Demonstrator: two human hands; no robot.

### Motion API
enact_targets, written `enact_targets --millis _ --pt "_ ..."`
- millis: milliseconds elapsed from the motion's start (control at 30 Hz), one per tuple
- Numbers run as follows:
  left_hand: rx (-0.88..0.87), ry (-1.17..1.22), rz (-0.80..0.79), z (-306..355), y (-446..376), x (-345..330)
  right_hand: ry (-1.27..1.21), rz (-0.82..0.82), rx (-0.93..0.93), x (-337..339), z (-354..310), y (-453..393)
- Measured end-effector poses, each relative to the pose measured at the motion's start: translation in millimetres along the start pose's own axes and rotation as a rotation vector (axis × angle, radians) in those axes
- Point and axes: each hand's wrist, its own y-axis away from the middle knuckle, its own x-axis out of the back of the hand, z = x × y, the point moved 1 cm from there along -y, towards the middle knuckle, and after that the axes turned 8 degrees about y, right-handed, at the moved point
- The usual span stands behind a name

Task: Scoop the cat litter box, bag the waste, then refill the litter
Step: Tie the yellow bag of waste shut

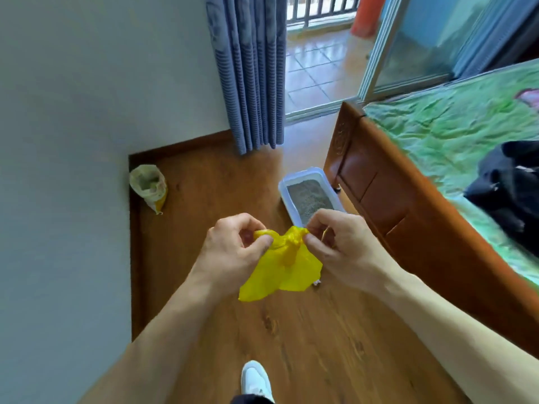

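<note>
1. Wall, pale and bare, fills the left side; at its foot an open litter sack stands on the wooden floor, its top rolled down and greyish litter showing inside.
2. Left hand is closed, thumb and fingers pinching one twisted end of the yellow bag.
3. The yellow bag hangs in the air between both hands, knotted at its neck, its loose plastic drooping below the knot, above the floor and nearer the camera than the litter box.
4. A white shoe shows at the bottom edge.
5. A blue curtain hangs behind, well beyond the hands.
6. The litter box, a pale plastic tray holding grey litter, sits on the floor just beside the bed frame.
7. Right hand is closed too, fingertips gripping the bag's other twisted end, partly covering the box's near corner.
8. A green bedspread covers the bed at right, with dark clothing on it.
</note>
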Motion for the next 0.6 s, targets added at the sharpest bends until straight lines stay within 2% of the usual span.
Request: enact_targets --millis 67,200,433,600 --pt "0.057 0.094 -0.034 48 14 12 -0.002 0.013 0.011 50 -28 8" --pt "0.062 0.143 -0.029 135 44 21 0.014 0.036 0.001 136 -66 31" --pt "-0.149 0.161 -0.054 256 103 3 0.052 0.160 -0.042 254 -101 93" --pt "-0.204 0.158 -0.054 295 125 -11 0.100 0.200 -0.110 299 -108 131"
